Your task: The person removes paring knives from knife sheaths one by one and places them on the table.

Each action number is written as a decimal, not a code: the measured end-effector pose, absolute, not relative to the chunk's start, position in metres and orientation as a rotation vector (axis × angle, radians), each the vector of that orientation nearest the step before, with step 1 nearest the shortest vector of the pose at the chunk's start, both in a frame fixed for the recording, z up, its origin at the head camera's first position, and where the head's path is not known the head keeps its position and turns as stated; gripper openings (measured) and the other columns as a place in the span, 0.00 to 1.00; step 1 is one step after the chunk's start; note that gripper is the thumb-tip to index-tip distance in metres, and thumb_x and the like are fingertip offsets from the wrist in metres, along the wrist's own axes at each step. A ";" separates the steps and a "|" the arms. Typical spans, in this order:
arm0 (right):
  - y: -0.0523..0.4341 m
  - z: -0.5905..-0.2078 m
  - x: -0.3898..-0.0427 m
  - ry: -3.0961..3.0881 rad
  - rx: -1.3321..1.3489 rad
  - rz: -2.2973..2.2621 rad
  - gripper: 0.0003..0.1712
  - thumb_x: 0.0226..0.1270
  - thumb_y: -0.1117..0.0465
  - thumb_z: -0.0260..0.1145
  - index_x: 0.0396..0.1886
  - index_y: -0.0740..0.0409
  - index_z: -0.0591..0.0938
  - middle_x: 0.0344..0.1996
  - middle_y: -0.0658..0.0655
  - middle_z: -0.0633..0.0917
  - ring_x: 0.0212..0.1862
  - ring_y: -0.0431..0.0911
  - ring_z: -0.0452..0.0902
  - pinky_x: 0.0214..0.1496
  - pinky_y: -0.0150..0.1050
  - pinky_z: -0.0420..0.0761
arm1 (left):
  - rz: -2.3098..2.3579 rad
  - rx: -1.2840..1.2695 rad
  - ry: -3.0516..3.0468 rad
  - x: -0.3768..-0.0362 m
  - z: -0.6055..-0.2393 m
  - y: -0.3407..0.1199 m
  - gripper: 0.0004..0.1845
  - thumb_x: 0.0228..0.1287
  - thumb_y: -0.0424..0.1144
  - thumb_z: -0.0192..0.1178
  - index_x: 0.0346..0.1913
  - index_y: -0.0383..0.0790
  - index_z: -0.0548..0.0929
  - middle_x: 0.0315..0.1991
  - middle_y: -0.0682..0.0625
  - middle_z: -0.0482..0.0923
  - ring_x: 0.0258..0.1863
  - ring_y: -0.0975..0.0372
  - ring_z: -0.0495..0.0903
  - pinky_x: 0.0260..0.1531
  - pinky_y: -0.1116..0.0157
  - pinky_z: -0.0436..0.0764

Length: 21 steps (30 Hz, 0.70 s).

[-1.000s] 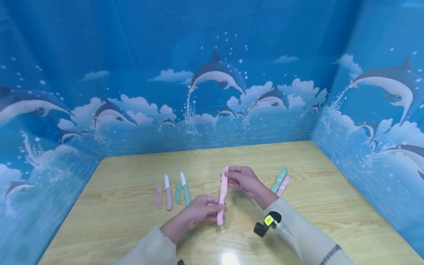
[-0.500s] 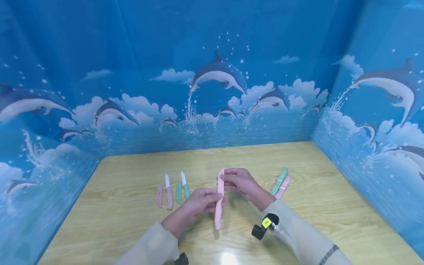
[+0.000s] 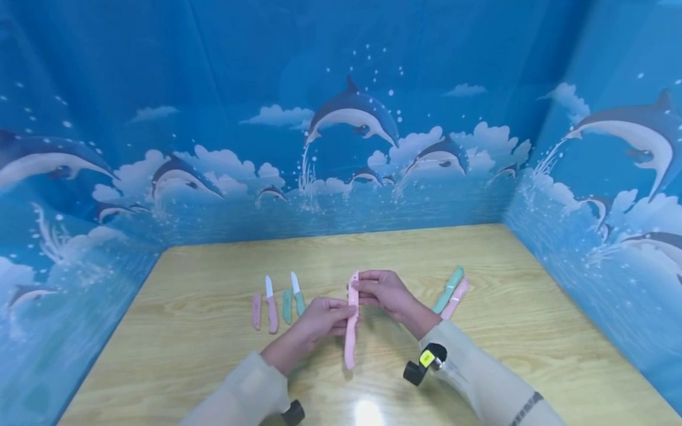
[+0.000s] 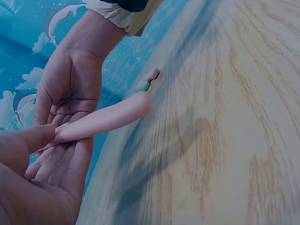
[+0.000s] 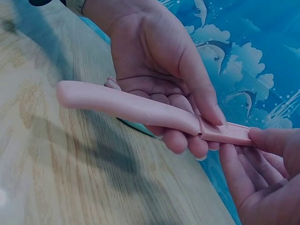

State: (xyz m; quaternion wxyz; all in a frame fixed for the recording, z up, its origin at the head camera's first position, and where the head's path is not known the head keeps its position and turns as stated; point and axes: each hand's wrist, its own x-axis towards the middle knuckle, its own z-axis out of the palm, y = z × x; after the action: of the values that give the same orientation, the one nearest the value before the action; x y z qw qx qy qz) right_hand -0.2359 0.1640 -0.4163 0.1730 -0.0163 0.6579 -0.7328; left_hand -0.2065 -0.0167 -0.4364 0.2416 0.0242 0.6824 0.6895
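A pink paring knife, its handle (image 3: 350, 346) pointing toward me, sits with its blade hidden in a pink sheath (image 3: 353, 290) above the table. My left hand (image 3: 323, 319) pinches it where handle and sheath meet. In the right wrist view, the left thumb lies on the sheath just past the joint, with curled fingers beneath the handle (image 5: 131, 108). My right hand (image 3: 388, 291) holds the far end of the sheath between thumb and fingers. The left wrist view shows the rounded handle end (image 4: 140, 104) sticking out freely.
Left on the wooden table (image 3: 186, 355) lie a pink sheath (image 3: 256, 312), a pink-handled knife (image 3: 272, 313), a green sheath (image 3: 287, 306) and a green-handled knife (image 3: 299, 300). At right, a green knife (image 3: 450, 287) and a pink knife (image 3: 456, 296) lie sheathed. A dolphin-print curtain (image 3: 341, 213) surrounds the table.
My left hand has slid up from the handle to the joint with the sheath, nearer my right hand. More handle now shows below it, and the knife has shifted slightly left.
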 end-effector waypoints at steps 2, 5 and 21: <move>0.164 -0.417 -0.236 1.871 -0.044 -2.081 0.20 0.69 0.69 0.61 0.57 0.75 0.75 0.43 0.64 0.86 0.39 0.46 0.86 0.46 0.38 0.85 | 1.889 0.066 1.871 -0.207 -0.437 -0.016 0.17 0.67 0.36 0.60 0.51 0.24 0.79 0.44 0.34 0.83 0.44 0.49 0.85 0.43 0.61 0.85; 0.164 -0.418 -0.236 1.875 -0.030 -2.084 0.19 0.69 0.69 0.62 0.56 0.74 0.76 0.42 0.64 0.86 0.39 0.45 0.86 0.46 0.37 0.85 | 1.892 0.074 1.881 -0.207 -0.438 -0.016 0.16 0.67 0.35 0.60 0.51 0.24 0.79 0.44 0.34 0.83 0.44 0.48 0.85 0.43 0.61 0.85; 0.171 -0.437 -0.224 1.828 0.058 -2.056 0.21 0.69 0.62 0.64 0.54 0.74 0.76 0.41 0.66 0.86 0.39 0.48 0.86 0.49 0.41 0.85 | 1.962 0.015 1.949 -0.214 -0.428 -0.032 0.16 0.67 0.34 0.60 0.51 0.24 0.78 0.45 0.34 0.83 0.45 0.48 0.85 0.44 0.62 0.85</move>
State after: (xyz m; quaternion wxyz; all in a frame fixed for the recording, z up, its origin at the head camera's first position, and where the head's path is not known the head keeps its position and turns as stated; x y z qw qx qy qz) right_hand -0.2241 0.1707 -0.4375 0.1938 0.0208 0.6517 -0.7330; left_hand -0.2142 -0.0325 -0.4282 0.1869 0.0053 0.6923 0.6970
